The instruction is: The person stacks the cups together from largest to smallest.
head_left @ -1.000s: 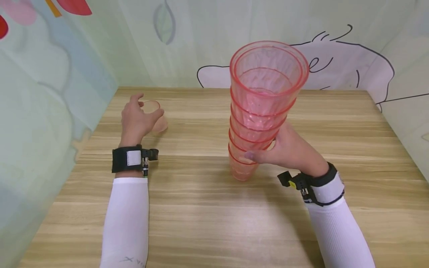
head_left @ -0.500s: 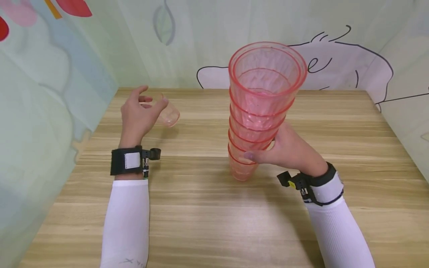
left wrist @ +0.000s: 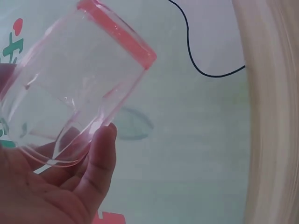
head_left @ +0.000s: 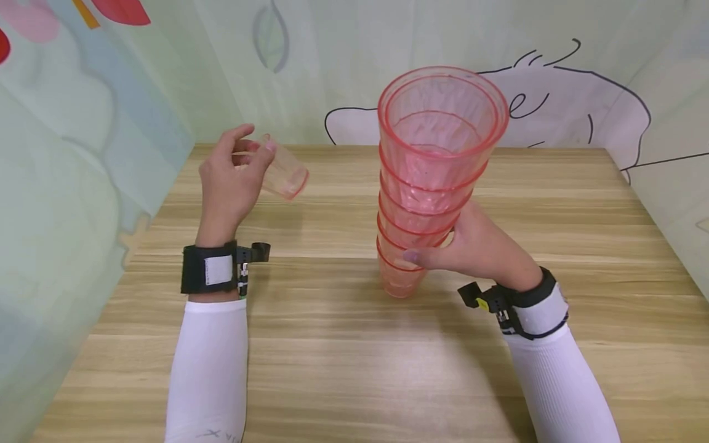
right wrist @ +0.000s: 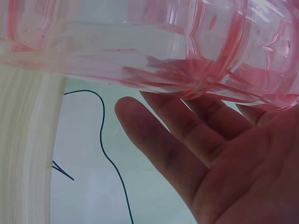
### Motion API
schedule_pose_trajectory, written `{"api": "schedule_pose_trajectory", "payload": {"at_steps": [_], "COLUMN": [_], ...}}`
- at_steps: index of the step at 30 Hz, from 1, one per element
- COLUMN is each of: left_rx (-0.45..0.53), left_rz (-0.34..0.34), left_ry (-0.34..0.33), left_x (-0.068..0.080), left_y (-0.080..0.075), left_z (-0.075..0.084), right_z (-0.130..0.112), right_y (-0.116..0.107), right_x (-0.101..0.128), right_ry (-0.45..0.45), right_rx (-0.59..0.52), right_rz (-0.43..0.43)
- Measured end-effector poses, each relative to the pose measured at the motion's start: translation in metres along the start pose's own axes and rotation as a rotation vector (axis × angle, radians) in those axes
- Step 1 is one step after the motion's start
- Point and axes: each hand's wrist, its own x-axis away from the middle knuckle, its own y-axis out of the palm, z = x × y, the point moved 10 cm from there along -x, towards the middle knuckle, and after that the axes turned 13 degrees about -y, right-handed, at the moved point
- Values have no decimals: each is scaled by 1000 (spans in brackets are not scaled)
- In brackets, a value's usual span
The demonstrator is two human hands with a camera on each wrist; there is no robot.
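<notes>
My left hand (head_left: 232, 178) pinches a clear pink-tinted plastic cup (head_left: 285, 172) above the back left of the table. The cup is tilted, its thick pink end pointing down and to the right in the head view. Close up in the left wrist view, the thumb and fingers hold the cup (left wrist: 79, 74) at its thin-edged end. Right of centre, my right hand (head_left: 482, 252) grips a tall stack of nested pink cups (head_left: 426, 203) low on its side. The thumb lies across the front; the other fingers, behind the stack in the head view, appear in the right wrist view.
A wood-grain table (head_left: 327, 344) carries the stack. Light printed walls (head_left: 332, 55) close it in at the back and on both sides. Each wrist wears a black strap (head_left: 207, 269) with a small camera.
My left hand has lifted the cup from the table and tipped it, its thick end swinging out to the right. The right hand and the stack stay nearly still.
</notes>
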Motion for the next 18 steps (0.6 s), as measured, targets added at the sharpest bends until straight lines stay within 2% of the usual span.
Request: {"api": "schedule_pose_trajectory", "payload": {"at_steps": [9, 18], "left_rx": [29, 80], "left_rz": [19, 32], "left_ry": [62, 147], "left_x": [8, 20], "left_y": [-3, -9], "left_z": [13, 34], "right_z": [-2, -3], "right_y": [1, 1], "right_x": [0, 0], "right_ry": [-1, -8], "right_rx": [7, 6], "right_rz": [-5, -5]}}
